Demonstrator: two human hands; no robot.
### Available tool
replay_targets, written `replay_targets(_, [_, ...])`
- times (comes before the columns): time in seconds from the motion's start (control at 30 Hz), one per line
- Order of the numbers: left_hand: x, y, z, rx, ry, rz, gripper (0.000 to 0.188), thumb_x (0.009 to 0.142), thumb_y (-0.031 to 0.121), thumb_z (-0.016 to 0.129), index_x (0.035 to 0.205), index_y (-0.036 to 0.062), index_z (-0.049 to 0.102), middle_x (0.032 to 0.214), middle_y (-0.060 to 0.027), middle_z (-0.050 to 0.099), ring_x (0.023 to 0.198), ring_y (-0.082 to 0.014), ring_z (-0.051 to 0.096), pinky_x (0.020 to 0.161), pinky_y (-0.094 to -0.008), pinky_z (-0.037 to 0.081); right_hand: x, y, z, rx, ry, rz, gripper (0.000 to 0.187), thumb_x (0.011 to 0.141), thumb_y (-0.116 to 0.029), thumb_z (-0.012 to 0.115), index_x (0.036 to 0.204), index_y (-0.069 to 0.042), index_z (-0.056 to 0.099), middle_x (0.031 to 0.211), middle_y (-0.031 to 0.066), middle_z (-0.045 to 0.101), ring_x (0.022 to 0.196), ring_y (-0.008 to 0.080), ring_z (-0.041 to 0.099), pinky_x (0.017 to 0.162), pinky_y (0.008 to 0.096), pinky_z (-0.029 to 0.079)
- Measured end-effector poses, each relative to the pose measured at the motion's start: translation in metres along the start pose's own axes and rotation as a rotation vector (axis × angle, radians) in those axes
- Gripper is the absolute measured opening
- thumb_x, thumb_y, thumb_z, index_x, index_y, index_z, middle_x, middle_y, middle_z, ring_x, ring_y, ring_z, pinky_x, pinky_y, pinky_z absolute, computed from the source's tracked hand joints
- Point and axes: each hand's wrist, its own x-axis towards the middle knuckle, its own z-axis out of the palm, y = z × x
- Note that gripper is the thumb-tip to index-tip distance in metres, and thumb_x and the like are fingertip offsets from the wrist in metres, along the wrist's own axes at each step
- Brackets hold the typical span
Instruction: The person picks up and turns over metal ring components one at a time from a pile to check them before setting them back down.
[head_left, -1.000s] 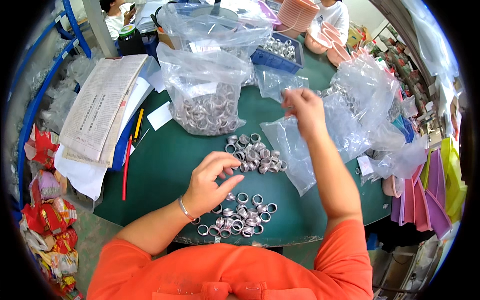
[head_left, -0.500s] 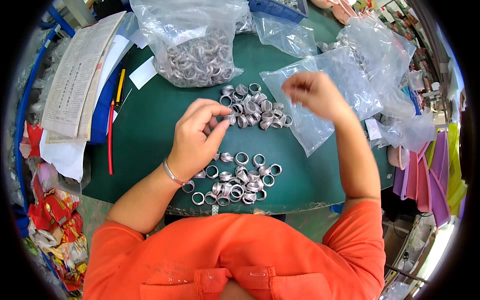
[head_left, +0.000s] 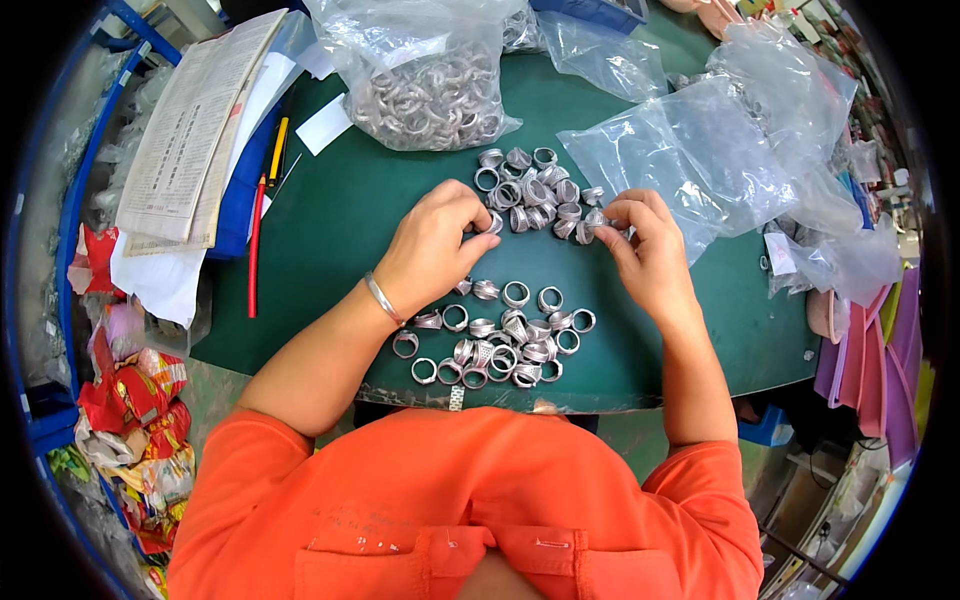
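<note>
Two loose piles of silver-grey metal rings lie on the green tabletop. At the left edge of the far pile [head_left: 567, 191], my left hand [head_left: 440, 240] pinches a ring [head_left: 494, 223] between thumb and fingertips. Across that pile, on its right edge, my right hand [head_left: 650, 250] has thumb and fingers closed on another ring [head_left: 594, 218], partly covered by the fingertips. A nearer pile [head_left: 516, 328] is spread between my forearms, close to the table's front edge; some of its rings lie flat, others stand or lean on each other.
A clear bag [head_left: 430, 100] full of rings stands behind the far pile. Flattened plastic bags [head_left: 640, 160] cover the right side. Printed sheets [head_left: 195, 140], a red pencil [head_left: 254, 255] and a yellow-black cutter [head_left: 278, 150] lie left. A blue bin [head_left: 600, 12] stands at the back.
My right hand has come down and left from above the plastic bag to the far pile's right edge, closing on a ring. My left hand stays at the pile's left edge. The view has shifted slightly.
</note>
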Motion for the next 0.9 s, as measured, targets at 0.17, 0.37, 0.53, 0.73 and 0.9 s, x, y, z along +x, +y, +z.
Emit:
replay_targets(0.17, [0.000,0.004,-0.002,-0.214,-0.011,-0.174,0.015,0.073,0.002,0.073,0.080,-0.0005,0.061,0.088,-0.0052,0.059,0.073,-0.0107,0.057,0.064,-0.0230,0.047,-0.005,-0.015,0.013,0.259,0.064,0.141,0.019,0.073,-0.003,0.073,0.086,0.000,0.059,0.089,0.0085,0.059,0.071,0.0134,0.058,0.061,0.0240,0.047])
replay_targets(0.37, [-0.004,0.018,0.001,-0.800,0.041,-0.293,0.027,0.077,0.000,0.071,0.102,-0.0015,0.060,0.093,-0.0035,0.059,0.077,-0.0058,0.057,0.067,-0.0195,0.049,-0.007,-0.042,0.034,0.945,0.046,0.206,0.031,0.075,0.004,0.072,0.101,0.003,0.056,0.093,0.0028,0.059,0.079,0.0087,0.057,0.071,0.0199,0.049])
replay_targets(0.53, [-0.007,0.031,0.000,-0.956,0.000,-0.228,0.030,0.077,-0.006,0.068,0.105,-0.0051,0.059,0.100,-0.0052,0.056,0.085,-0.0108,0.062,0.073,-0.0211,0.052,-0.014,-0.036,0.041,1.157,-0.104,0.249,0.037,0.078,0.009,0.065,0.113,0.005,0.053,0.094,0.0071,0.062,0.086,0.0132,0.061,0.079,0.0248,0.052])
replay_targets(0.73, [-0.010,0.033,0.003,-0.928,0.005,-0.225,0.029,0.076,-0.006,0.070,0.102,-0.0050,0.059,0.100,-0.0055,0.055,0.084,-0.0113,0.062,0.072,-0.0222,0.054,-0.016,-0.033,0.044,1.181,-0.122,0.240,0.036,0.079,0.010,0.064,0.113,0.005,0.053,0.093,0.0096,0.062,0.087,0.0137,0.061,0.079,0.0250,0.052])
replay_targets(0.9, [-0.011,0.031,0.006,-0.939,0.017,-0.233,0.031,0.075,-0.007,0.070,0.103,-0.0044,0.057,0.098,-0.0062,0.057,0.084,-0.0112,0.062,0.072,-0.0222,0.054,-0.017,-0.033,0.046,1.207,-0.109,0.224,0.035,0.078,0.009,0.065,0.111,0.005,0.053,0.091,0.0084,0.062,0.084,0.0133,0.061,0.078,0.0247,0.052])
